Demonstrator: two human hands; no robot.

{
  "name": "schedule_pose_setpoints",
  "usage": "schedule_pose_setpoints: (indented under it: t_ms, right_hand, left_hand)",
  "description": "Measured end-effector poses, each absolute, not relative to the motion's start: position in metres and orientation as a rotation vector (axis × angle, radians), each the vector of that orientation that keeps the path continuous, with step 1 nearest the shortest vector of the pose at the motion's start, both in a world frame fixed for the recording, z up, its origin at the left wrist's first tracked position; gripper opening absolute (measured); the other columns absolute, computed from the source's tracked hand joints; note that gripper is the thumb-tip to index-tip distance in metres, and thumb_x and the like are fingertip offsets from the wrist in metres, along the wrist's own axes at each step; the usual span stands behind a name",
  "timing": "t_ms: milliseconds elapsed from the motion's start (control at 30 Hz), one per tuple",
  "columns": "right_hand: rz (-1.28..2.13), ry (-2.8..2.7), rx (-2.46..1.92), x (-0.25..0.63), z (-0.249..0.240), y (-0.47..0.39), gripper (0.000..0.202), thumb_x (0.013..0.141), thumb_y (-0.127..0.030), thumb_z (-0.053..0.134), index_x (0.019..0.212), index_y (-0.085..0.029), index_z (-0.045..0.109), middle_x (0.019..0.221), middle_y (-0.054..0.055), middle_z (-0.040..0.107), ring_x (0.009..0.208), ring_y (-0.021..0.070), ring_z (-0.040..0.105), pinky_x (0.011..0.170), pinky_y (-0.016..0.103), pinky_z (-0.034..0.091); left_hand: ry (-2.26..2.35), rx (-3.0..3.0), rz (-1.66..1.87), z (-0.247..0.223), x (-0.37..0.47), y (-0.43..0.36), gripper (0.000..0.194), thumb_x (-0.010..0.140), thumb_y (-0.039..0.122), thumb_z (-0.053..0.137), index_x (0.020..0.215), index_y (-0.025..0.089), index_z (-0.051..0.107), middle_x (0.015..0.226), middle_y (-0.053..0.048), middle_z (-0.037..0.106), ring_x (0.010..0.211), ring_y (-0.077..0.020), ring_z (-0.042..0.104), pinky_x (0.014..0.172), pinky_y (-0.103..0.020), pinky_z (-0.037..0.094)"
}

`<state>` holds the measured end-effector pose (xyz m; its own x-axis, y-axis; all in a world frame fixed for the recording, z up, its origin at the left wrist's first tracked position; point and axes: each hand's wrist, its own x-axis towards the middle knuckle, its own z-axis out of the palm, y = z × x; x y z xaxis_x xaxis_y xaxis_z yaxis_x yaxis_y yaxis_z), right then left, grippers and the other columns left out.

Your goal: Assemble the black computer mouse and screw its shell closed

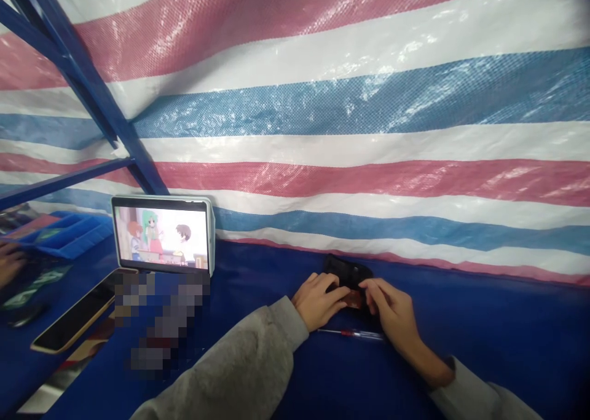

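A small black casing [346, 269] with a brownish inner part [354, 298] lies on the blue tabletop between my hands. I cannot make out its exact kind. My left hand [320, 300] is curled over the casing's left side, fingertips against it. At its right edge, my right hand [394, 312] pinches with thumb and forefinger, and those fingers partly cover the casing. Just below both hands rests a thin screwdriver [354, 334] with a red and clear handle, touched by neither hand.
A tablet [161, 232] playing a cartoon leans against the striped sheet [369, 180]. Nearer lie a phone [80, 315] and a blurred-out patch. At far left are a blue tray [78, 238], green boards [39, 285] and another person's hand [10, 263]. A blue metal frame [87, 82] rises there.
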<state>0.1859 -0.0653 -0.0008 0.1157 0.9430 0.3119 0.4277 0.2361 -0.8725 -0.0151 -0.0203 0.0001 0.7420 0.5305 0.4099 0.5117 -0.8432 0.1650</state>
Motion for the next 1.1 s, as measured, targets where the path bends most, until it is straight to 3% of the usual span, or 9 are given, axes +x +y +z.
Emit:
schedule_pose_setpoints:
  t_ms: [233,333,400,500,833,1100]
  right_hand:
    - [0.545,-1.518,-1.38,0.185,0.001,-0.065,0.03,0.093,-0.039,0.044,0.083,-0.02,0.065,0.06,-0.001,0.055,0.053,0.0131,0.053,0.055,0.026,0.044]
    - [0.298,-1.535,-1.383,0.188,-0.001,-0.06,0.025,0.091,-0.038,0.048,0.093,-0.021,0.066,0.092,0.006,0.064,0.088,0.0199,0.06,0.083,0.035,0.048]
    - [0.185,-1.6,-1.409,0.19,-0.003,-0.054,0.028,0.089,-0.038,0.05,0.107,-0.022,0.064,0.116,0.01,0.058,0.111,0.0249,0.054,0.098,0.043,0.042]
    - [0.188,-1.745,-1.452,0.195,-0.01,-0.046,0.036,0.088,-0.038,0.05,0.118,-0.022,0.06,0.133,0.012,0.049,0.123,0.0275,0.047,0.105,0.048,0.037]
    - [0.305,-1.814,-1.447,0.2,-0.02,-0.04,0.024,0.086,-0.034,0.053,0.103,-0.023,0.066,0.125,0.01,0.057,0.112,0.0247,0.058,0.098,0.044,0.046]
    - [0.348,-1.634,-1.438,0.191,0.001,-0.04,0.029,0.086,-0.043,0.053,0.101,-0.021,0.065,0.109,0.009,0.067,0.098,0.0236,0.063,0.088,0.04,0.05]
  left_hand:
    - [0.883,2.838,0.776,-0.003,-0.015,-0.018,0.034,0.096,0.04,0.049,0.123,0.02,0.056,0.106,-0.007,0.062,0.098,-0.0202,0.057,0.078,-0.033,0.045]
    - [0.904,2.776,0.803,-0.003,-0.016,-0.017,0.029,0.094,0.041,0.053,0.113,0.022,0.062,0.105,-0.005,0.064,0.095,-0.0187,0.059,0.078,-0.033,0.042]
    - [0.924,2.738,0.773,-0.004,-0.016,-0.016,0.025,0.092,0.042,0.057,0.106,0.023,0.066,0.102,-0.003,0.066,0.092,-0.0171,0.06,0.076,-0.032,0.04]
    - [0.959,2.696,0.735,-0.005,-0.017,-0.013,0.027,0.089,0.044,0.061,0.106,0.024,0.067,0.102,-0.001,0.067,0.093,-0.017,0.06,0.076,-0.032,0.038]
    - [0.973,2.573,0.788,0.001,-0.018,-0.014,0.027,0.087,0.043,0.064,0.104,0.023,0.068,0.101,-0.003,0.068,0.099,-0.0192,0.059,0.08,-0.033,0.038]
    - [0.953,2.611,0.797,-0.008,-0.019,-0.012,0.024,0.091,0.04,0.059,0.106,0.024,0.067,0.102,-0.003,0.068,0.092,-0.0173,0.062,0.079,-0.032,0.041]
